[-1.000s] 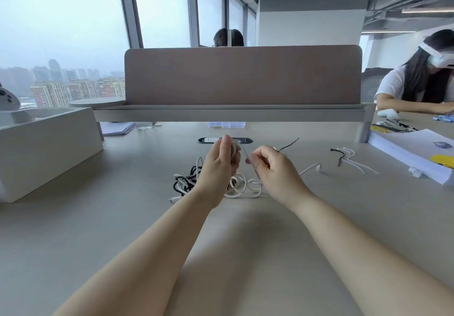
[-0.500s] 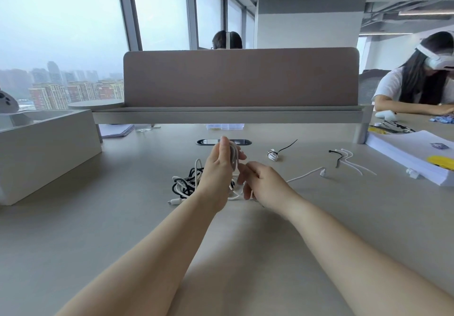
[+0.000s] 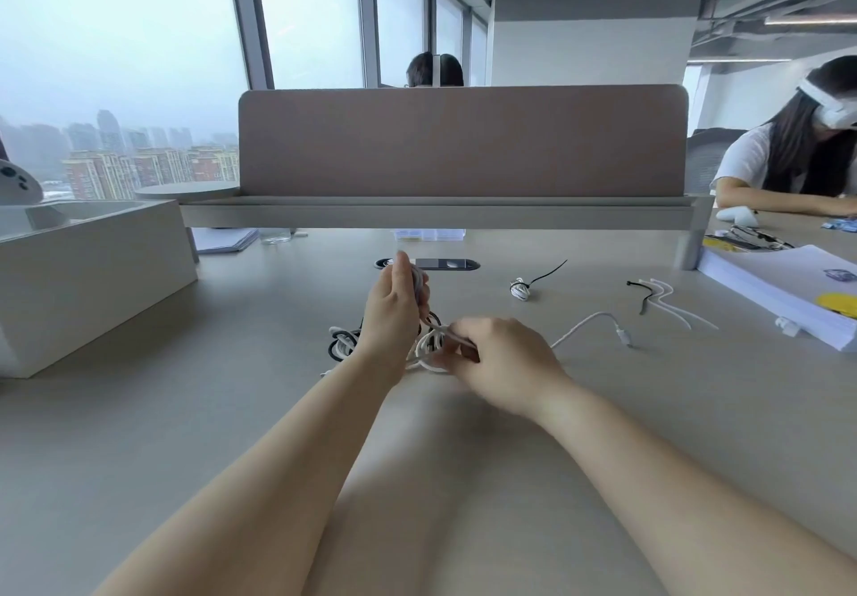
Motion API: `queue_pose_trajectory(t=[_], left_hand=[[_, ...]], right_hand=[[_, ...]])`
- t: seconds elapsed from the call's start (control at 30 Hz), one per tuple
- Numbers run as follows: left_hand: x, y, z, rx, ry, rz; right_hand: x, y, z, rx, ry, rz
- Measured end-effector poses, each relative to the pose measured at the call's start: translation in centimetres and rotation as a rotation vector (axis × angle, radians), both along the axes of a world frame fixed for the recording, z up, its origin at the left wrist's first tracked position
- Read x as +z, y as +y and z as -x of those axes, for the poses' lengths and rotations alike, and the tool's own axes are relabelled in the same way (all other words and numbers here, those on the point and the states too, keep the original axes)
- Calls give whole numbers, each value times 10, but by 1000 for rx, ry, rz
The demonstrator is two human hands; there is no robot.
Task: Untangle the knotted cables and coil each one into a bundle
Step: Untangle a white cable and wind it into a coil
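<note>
Viewing from the head camera, the left hand [image 3: 394, 312] is raised above the table [image 3: 232, 410], its grip closed round a few upright loops of the white cable [image 3: 575, 327]. The right hand [image 3: 503, 359] sits lower and just to the right, its grip pinching a strand that slopes down from those loops. Past the pinch, what appears to be the same cable runs rightward along the table to its connector [image 3: 624, 337]. Its long axis therefore lies left to right, and the right hand is nearer the slack. The knotted pile [image 3: 341, 343] of black and white cables rests on the table below and left of the left hand. The next wrap should probably feed from the right.
</note>
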State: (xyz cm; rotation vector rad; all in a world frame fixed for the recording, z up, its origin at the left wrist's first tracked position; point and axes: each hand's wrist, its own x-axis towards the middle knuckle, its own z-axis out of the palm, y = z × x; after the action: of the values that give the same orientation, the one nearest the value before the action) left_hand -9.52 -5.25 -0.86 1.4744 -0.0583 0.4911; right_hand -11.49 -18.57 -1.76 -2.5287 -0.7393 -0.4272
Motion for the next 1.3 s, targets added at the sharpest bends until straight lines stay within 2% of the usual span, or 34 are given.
queue_pose_trajectory(t=[0.07,0.13,0.23,0.3,0.4,0.47,0.57,0.73,0.93,1.2,1.3], left_hand=[[-2,1,-2,11,27,-61],[-2,0,-1,0,61,-110],[-4,-2,1,-45,84,-256],[-6,-5,3,-111,106,-346],[-5,-11,6,-207,168,-381],[-3,-14,8,-249,183,-384],[0,-16,10,-295,229,-398],[6,-18,16,-417,331,-445],[-1,-14,14,-448,198,-666],[5,-6,18,-647,180,-631],[4,-5,17,-641,218,-609]], right_hand=[[2,2,-1,23,-168,-123],[2,4,-1,110,-204,-192],[1,-2,-8,177,-150,-232],[4,-11,-15,158,-90,-336],[8,-21,-22,71,-48,-518],[8,-25,-22,30,-30,-568],[7,-26,-24,53,94,-639],[5,-29,-23,71,203,-683],[1,-33,-31,65,281,-642],[3,-29,-25,276,528,-716],[4,-29,-23,279,569,-746]])
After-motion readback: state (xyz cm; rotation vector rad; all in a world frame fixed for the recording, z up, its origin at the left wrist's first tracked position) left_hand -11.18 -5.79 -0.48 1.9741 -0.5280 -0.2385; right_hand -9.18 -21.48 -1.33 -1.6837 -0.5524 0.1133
